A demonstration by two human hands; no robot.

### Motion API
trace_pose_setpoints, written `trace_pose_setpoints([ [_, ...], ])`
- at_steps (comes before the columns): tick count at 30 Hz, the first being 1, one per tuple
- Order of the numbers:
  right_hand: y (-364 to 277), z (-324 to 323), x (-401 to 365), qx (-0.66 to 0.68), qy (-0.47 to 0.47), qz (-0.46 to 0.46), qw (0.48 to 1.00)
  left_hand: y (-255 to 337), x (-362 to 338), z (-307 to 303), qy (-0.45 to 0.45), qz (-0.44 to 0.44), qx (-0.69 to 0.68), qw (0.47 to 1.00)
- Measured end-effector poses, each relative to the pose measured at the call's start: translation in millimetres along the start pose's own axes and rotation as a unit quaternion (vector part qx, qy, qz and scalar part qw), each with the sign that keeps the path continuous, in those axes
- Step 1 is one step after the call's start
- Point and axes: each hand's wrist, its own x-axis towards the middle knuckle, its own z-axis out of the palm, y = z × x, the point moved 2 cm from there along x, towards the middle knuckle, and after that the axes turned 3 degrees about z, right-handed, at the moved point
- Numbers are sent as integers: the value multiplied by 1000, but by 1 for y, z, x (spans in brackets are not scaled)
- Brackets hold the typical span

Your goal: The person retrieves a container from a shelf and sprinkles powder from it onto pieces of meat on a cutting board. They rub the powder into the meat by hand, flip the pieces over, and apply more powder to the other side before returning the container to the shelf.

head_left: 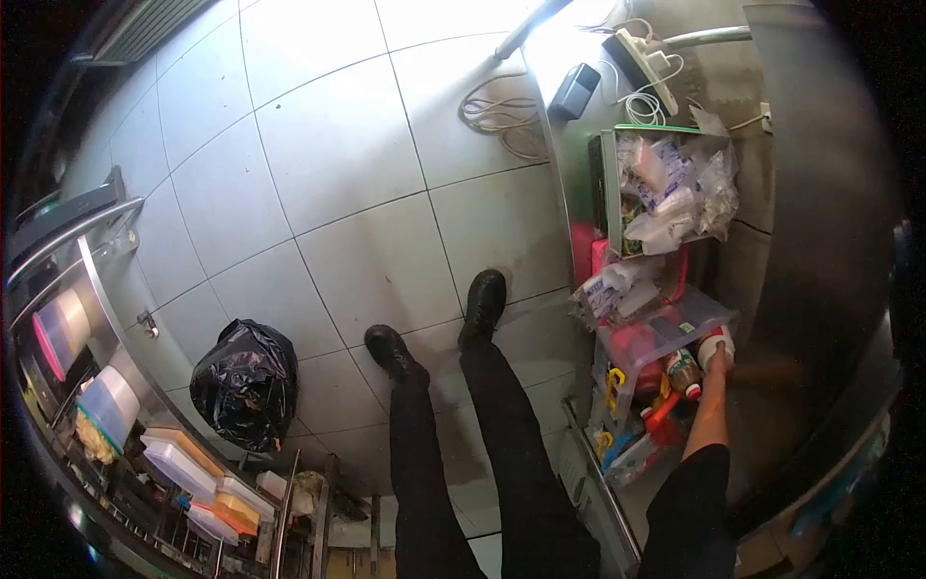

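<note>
My right hand (718, 361) reaches down at the right, its fingers closed round a white container (713, 342) with some red on it. That container stands among other things in a clear plastic bin (625, 374) with a translucent lid (672, 330) tilted up. Right beside the hand lies a sauce bottle (684, 372) with a red cap and a pale label. Red and orange items (663, 417) fill the bin's near part, and yellow handles (614, 386) clip its side. The palm and part of the container are hidden. My left hand is out of view.
Beyond the bin stands a box (612, 193) heaped with plastic packets, then a power strip (640, 72) with white cables and a dark block (574, 92). A black rubbish bag (245, 384) sits on the tiled floor (357, 183). Racks with plastic tubs (108, 398) line the left.
</note>
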Motion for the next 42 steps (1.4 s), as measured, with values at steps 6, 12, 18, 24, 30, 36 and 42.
trace_pose_setpoints([
  [6,-9,-10,-79,-63,45,-41,996,-12,7,-5,0,12,-15,1000],
  [12,5,0,-72,160,-52,21,986,-25,12,-7,3,22,-30,999],
  [18,-5,18,-83,292,-19,-88,952,-32,16,-9,4,31,-38,999],
  [24,-40,20,-169,43,149,-78,985,-31,16,-8,9,39,-49,998],
  [30,-71,32,-317,-302,256,-345,851,-36,5,-10,14,48,-55,997],
  [36,-67,27,-422,-135,34,-574,807,-46,-27,-8,35,64,-98,992],
  [42,-74,-36,-603,-24,-328,-661,674,-28,-50,-11,181,211,-318,906],
])
